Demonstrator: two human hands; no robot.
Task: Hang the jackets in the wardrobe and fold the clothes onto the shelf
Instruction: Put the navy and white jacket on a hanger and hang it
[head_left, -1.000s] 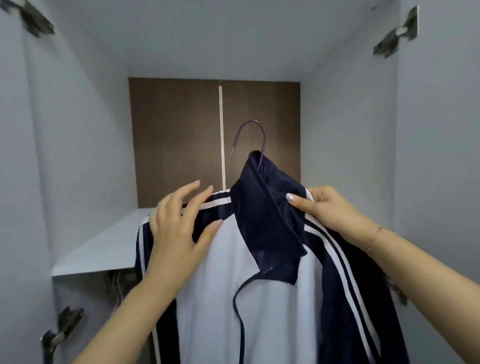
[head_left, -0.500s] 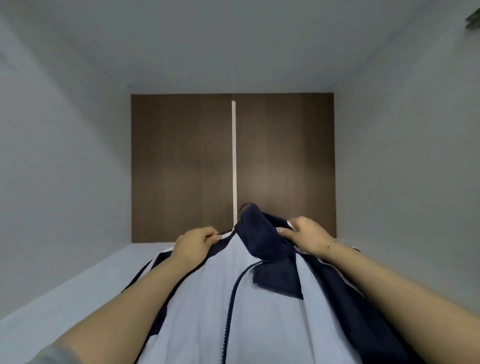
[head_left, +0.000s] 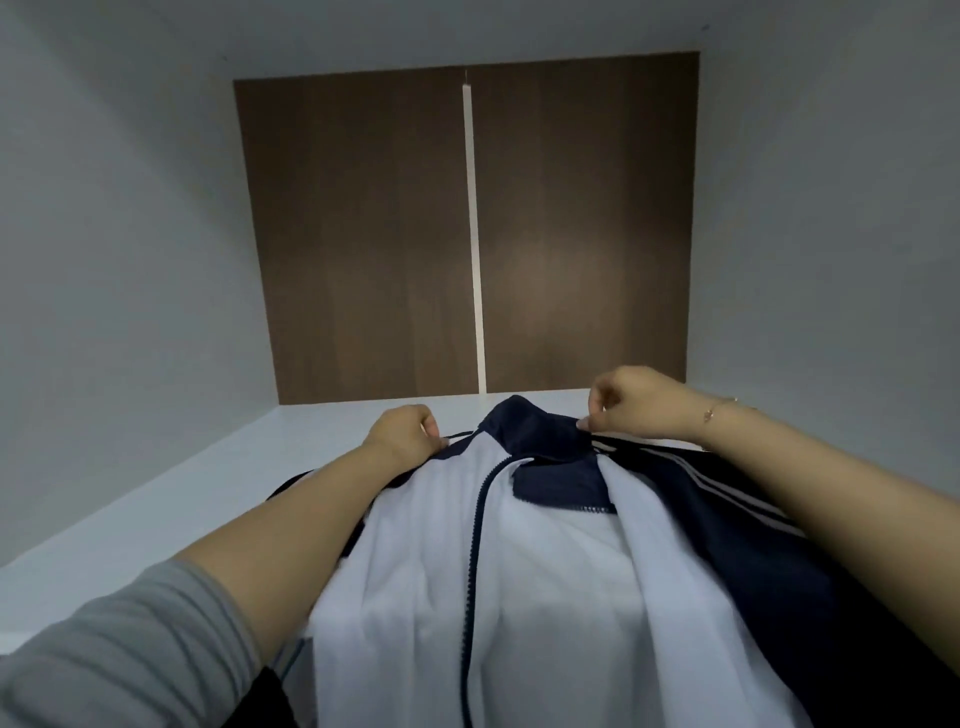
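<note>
A thin bracelet (head_left: 719, 408) and a grey ribbed sleeve (head_left: 119, 660) show.

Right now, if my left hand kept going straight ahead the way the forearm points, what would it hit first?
Probably nothing soon: the left hand, pinching the navy and white zip jacket, points over the bare white shelf toward the brown wood-grain back panel. That panel looks like the first obstacle, though depth is unclear.

The jacket (head_left: 545, 597) sits front and centre inside the wardrobe, collar end pointing toward the back panel (head_left: 363, 234). The left hand (head_left: 405, 434) is on its left shoulder, the right hand (head_left: 636, 402) on the right one beside the collar. The shelf (head_left: 182, 499) runs off to the left and behind.
</note>
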